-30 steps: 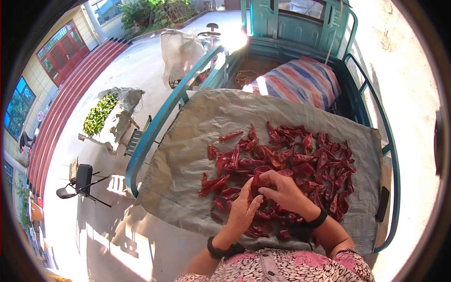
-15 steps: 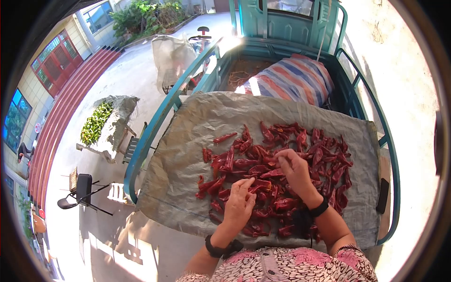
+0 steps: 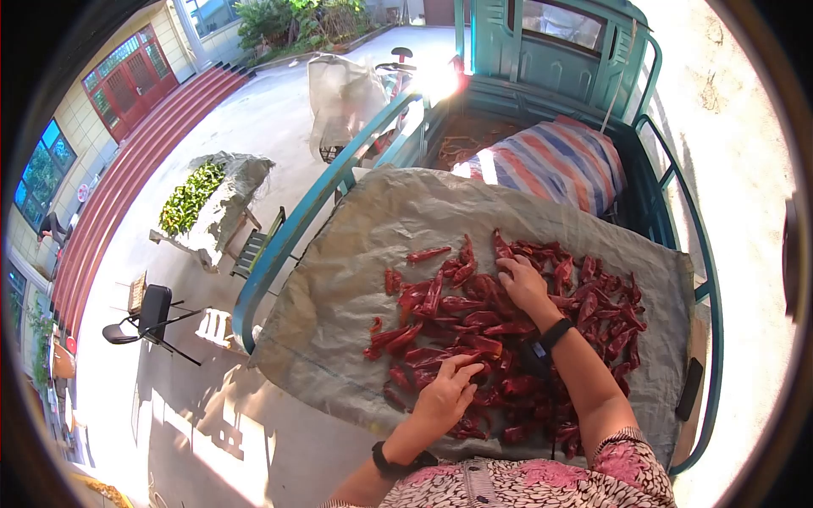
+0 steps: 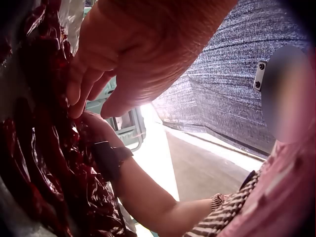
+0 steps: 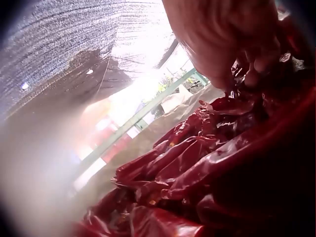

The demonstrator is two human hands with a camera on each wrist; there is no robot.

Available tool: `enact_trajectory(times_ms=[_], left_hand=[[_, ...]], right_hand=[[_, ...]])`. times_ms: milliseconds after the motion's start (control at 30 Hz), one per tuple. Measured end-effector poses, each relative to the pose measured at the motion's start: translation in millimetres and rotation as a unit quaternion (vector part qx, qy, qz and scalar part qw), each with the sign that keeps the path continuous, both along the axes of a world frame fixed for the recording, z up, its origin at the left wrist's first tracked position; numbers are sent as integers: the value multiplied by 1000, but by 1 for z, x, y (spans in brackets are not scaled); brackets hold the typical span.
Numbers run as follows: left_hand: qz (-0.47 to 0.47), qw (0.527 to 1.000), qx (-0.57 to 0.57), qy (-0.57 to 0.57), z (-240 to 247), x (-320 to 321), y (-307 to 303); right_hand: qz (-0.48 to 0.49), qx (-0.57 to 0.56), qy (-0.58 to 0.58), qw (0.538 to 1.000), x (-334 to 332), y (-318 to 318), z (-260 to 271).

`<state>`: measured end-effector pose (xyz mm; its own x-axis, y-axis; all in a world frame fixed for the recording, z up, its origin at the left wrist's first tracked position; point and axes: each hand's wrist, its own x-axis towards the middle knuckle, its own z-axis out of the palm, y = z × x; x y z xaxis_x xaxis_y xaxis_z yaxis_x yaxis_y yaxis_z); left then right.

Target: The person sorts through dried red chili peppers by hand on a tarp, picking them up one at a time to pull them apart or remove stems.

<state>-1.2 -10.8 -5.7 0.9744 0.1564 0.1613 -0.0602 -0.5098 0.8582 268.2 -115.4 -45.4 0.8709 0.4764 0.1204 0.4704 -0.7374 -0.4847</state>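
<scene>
Dried red peppers (image 3: 483, 319) lie spread over a grey woven sheet (image 3: 339, 279). The left hand (image 3: 442, 396) hovers at the near side of the peppers, fingers loosely bent, nothing seen in them; in the left wrist view the same hand (image 4: 133, 54) is beside the peppers (image 4: 49, 163). Farther out, at the upper middle of the spread, the right hand (image 3: 527, 290) reaches down with its fingertips at a pepper (image 3: 501, 245). The right wrist view shows that hand (image 5: 232, 39) with fingers bent down among peppers (image 5: 197, 158); whether they grip one is hidden.
The sheet lies across a teal cart bed with side rails (image 3: 296, 229). Behind it rests a striped bundle (image 3: 555, 165). A dark phone-like object (image 3: 689, 389) is at the right edge. Green peppers (image 3: 193, 199) on a stand and a black chair (image 3: 154, 311) are at left.
Both hands were together around a pepper, then parted. The right hand has moved away from the body to the upper peppers; the left has stayed near the front edge of the pile.
</scene>
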Motion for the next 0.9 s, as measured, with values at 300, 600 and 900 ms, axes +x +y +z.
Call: enact_trajectory(times_ms=[300,600,900], left_hand=[[91,987,-131,4,-6,4,12],[117,948,-296,14,14,19,9],[98,972,-213,-1,9,22,8]], right_hand=[[117,219,110,962,-43,-11,52],[231,231,398,857,-124,-38,102],[112,385,421,813,-105,-37,76]])
